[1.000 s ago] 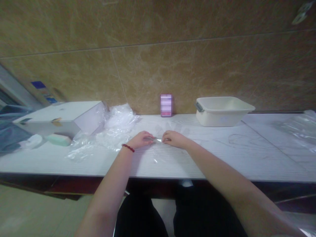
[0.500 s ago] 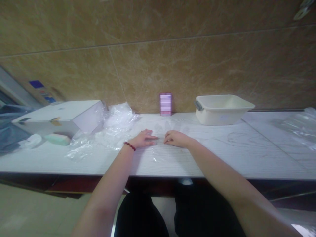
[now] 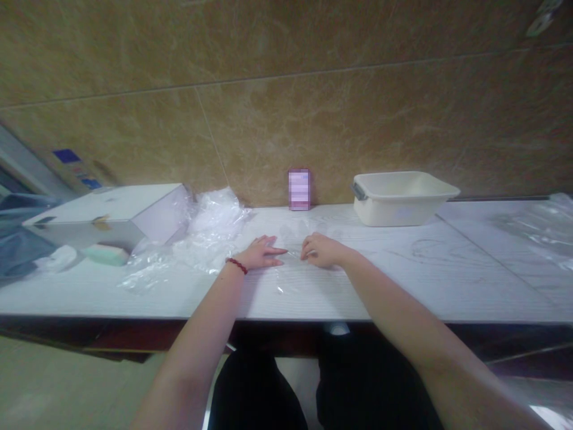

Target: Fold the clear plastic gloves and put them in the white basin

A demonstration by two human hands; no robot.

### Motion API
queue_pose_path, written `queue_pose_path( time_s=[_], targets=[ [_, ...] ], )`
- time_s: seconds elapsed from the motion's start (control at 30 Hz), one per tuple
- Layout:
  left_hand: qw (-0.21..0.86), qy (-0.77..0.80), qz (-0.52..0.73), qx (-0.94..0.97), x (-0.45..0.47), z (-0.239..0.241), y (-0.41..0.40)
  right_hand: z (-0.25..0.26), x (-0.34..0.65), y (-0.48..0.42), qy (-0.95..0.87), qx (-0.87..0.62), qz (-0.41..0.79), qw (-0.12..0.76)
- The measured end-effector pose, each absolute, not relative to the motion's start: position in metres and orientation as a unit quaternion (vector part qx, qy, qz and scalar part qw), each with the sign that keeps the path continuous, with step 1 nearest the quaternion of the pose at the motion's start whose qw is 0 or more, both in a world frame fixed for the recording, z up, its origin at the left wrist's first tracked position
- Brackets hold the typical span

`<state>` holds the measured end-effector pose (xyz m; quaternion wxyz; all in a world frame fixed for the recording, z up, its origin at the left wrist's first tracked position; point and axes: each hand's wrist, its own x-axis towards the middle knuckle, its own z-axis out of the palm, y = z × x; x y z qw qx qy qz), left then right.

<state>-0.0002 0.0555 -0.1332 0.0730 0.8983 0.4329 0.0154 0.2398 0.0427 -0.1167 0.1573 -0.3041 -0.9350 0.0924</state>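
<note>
My left hand rests flat on the white tabletop with its fingers spread and a dark red bead bracelet at the wrist. Under and beside its fingertips lies a thin clear plastic bag, hard to make out against the pale surface. Just to the right, my right hand has its fingers curled into a pinch at the bag's edge. A small gap separates the two hands. The tips of the right fingers are partly hidden.
Crumpled clear plastic bags lie left, beside a white box and a pale green sponge-like block. A phone leans on the tiled wall. A cream plastic basin stands right of it. More clear plastic lies far right.
My right hand has shifted slightly to the right, widening the gap, and its fingers have loosened a little. My left hand stays almost in place.
</note>
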Motion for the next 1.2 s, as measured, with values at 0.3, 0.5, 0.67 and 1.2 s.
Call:
queue_pose_path(
  time_s=[0.3, 0.5, 0.67, 1.2],
  targets=[
    [0.077, 0.428, -0.001, 0.9, -0.002, -0.133, 0.058, -0.118, 0.233, 0.037, -0.899, -0.407, 0.1, 0.127],
    [0.103, 0.417, 0.007, 0.903, -0.007, -0.13, 0.059, -0.115, 0.245, 0.049, -0.892, -0.425, 0.114, 0.103],
    [0.125, 0.43, 0.142, 0.883, -0.005, -0.13, 0.055, -0.111, 0.288, 0.075, -0.778, -0.599, 0.081, 0.173],
    [0.05, 0.348, 0.127, 0.927, 0.075, -0.105, 0.051, -0.141, 0.314, 0.082, -0.678, -0.715, 0.011, 0.17]
  ],
)
